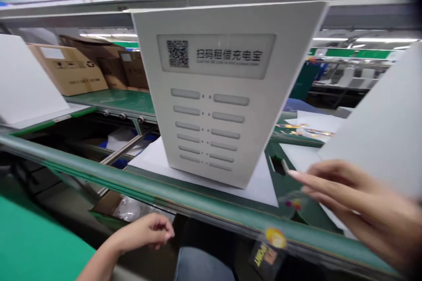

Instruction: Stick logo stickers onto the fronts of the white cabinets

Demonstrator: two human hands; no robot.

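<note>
Left hand (153, 230) hangs relaxed, loosely curled, nothing visible in it, below the white cabinet (206, 83); right hand (346, 195) is out to the cabinet's right, and from my end I can't tell if it's pinching anything. Cabinet's standing on a white sheet (150, 160), label panel (219, 72) on its front, so I'd guess the outside's mostly done; what's left, no clue. Bench edge (198, 202) runs close in front, cardboard boxes (79, 72) sit well left, white board (385, 118) limits room right of it.
</note>
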